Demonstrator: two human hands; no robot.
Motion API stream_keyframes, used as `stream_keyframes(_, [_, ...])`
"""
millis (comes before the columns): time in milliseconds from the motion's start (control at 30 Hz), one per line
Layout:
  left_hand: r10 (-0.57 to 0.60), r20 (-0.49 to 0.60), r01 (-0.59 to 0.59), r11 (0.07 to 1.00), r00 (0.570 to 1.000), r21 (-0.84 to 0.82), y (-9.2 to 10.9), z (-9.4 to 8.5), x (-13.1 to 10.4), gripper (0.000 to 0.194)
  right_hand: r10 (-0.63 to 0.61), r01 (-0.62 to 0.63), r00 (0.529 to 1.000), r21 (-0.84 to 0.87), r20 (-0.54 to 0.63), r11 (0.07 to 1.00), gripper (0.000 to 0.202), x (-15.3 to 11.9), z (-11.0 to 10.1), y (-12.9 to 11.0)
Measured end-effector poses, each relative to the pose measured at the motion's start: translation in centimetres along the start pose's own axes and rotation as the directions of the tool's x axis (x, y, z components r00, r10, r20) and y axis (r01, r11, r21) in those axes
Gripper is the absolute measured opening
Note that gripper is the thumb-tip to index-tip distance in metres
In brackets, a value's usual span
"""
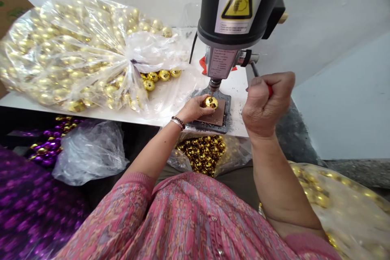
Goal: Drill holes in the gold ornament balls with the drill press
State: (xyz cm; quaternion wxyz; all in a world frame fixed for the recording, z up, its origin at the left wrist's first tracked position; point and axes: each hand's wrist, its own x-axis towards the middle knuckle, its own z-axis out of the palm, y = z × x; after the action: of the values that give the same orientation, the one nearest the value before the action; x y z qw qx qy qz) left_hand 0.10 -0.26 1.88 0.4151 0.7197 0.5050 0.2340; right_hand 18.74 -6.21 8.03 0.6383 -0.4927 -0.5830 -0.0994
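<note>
My left hand (195, 108) pinches a shiny gold faceted ball (211, 102) between thumb and fingers. The ball sits on a brown board (215, 118) over the dark metal base (226, 124) of a bench drill press (227, 40). Right above the ball is the drill chuck (214, 85); its thin bit reaches down to the ball's top, though I cannot tell how deep. My right hand (266, 103) is closed in a fist around the press's feed lever (254, 69), and a bit of red grip shows between the fingers.
A large clear bag of gold balls (61, 57) fills the table's left side, with several loose balls (164, 75) near its mouth. Below the table edge (146, 121) an open bag holds small gold balls (202, 154). Purple balls (45, 150) lie lower left; another bag (350, 207) stands lower right.
</note>
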Motion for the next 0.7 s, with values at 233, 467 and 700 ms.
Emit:
stream_keyframes(233, [-0.023,-0.008,0.023,1.0,1.0,-0.019,0.1,0.2,0.1,0.059,0.008,-0.008,0.998,-0.002,-0.056,1.0,0.039,-1.4,1.1,1.0])
stream_keyframes(467, [-0.003,-0.04,0.002,1.0,0.999,-0.02,-0.2,0.5,0.3,0.054,0.008,-0.008,0.996,0.008,-0.092,1.0,0.039,-0.2,1.1,0.4])
stream_keyframes(700, [0.023,-0.114,-0.029,0.998,0.993,-0.052,-0.2,0.1,-2.9,0.052,0.147,-0.151,0.976,0.013,0.16,0.988,0.032,7.3,0.0,-0.6])
